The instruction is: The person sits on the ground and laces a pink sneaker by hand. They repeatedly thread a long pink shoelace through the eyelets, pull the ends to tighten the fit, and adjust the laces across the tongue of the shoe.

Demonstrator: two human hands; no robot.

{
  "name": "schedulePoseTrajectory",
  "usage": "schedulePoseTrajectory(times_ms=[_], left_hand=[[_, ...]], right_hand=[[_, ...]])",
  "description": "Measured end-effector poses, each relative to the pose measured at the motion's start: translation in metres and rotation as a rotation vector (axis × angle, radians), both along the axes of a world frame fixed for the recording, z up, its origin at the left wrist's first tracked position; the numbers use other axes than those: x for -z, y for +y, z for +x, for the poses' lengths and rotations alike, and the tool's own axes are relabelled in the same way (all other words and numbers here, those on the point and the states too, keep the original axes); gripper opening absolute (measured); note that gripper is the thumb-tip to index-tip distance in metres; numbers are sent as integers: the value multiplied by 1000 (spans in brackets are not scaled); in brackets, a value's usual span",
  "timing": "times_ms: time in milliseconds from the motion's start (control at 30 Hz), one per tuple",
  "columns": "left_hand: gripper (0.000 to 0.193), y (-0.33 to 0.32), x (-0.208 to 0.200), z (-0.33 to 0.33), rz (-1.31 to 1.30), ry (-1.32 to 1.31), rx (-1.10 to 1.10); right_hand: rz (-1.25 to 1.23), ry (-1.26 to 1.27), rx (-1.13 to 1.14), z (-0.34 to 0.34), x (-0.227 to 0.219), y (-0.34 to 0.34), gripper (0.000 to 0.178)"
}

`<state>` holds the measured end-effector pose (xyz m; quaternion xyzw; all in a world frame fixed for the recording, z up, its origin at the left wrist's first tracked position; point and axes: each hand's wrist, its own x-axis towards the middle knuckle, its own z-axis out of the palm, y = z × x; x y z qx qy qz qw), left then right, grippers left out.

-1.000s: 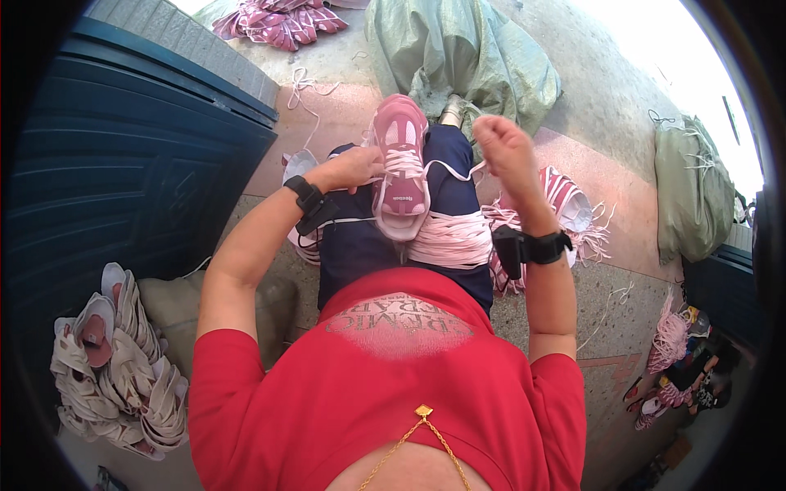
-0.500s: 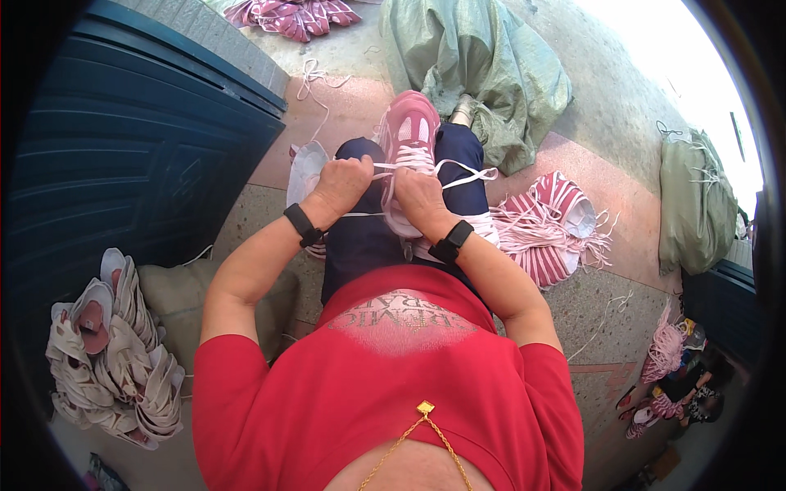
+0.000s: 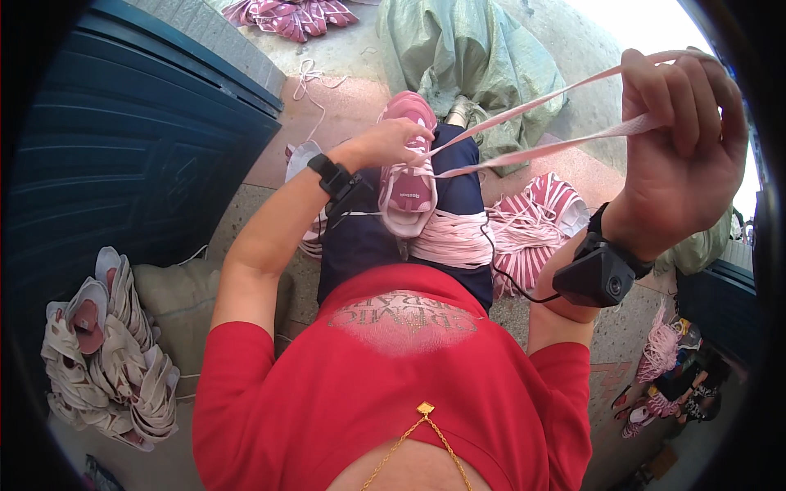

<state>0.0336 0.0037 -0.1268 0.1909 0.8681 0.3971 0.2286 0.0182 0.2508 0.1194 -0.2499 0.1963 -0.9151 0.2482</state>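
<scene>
A pink shoe upper [image 3: 409, 196] with white mesh and white lacing lies over my thighs, toe pointing away. My left hand [image 3: 385, 142] is closed on its laced front, fingertips at the lace holes; what exactly they pinch is partly hidden. High out to the right, my right hand [image 3: 684, 143] is wrapped round a pale pink shoelace [image 3: 565, 155]. Two strands of that lace stretch taut from the upper to this hand. A bundle of pale pink laces [image 3: 450, 239] rests across my right thigh, just right of the upper's heel end.
Striped pink uppers with laces [image 3: 536, 217] lie on the floor to my right. Beige uppers [image 3: 115, 352] are stacked at the left beside a cushion [image 3: 176, 303]. A green sack [image 3: 467, 49] stands ahead, and a dark blue door [image 3: 139, 139] flanks the left.
My right hand has swung from the upper far up and right, drawing the lace out in two long strands. My left hand has moved right, onto the laced front of the upper.
</scene>
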Motion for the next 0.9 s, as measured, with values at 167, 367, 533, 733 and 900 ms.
schedulePoseTrajectory(times_ms=[167,367,533,733,900], left_hand=[[25,25,-37,-18,365,-411,505],[20,-30,-65,-26,727,-561,-137],[51,13,-78,-33,608,-439,4],[36,45,-88,-26,689,-420,431],[17,-71,-58,-52,1161,-488,-382]], right_hand=[[218,125,-35,-9,1,1,17],[99,-1,69,-24,21,25,24],[214,134,-262,-25,-4,-3,23],[313,111,135,0,-25,-13,31],[134,-235,418,-63,61,62,21]])
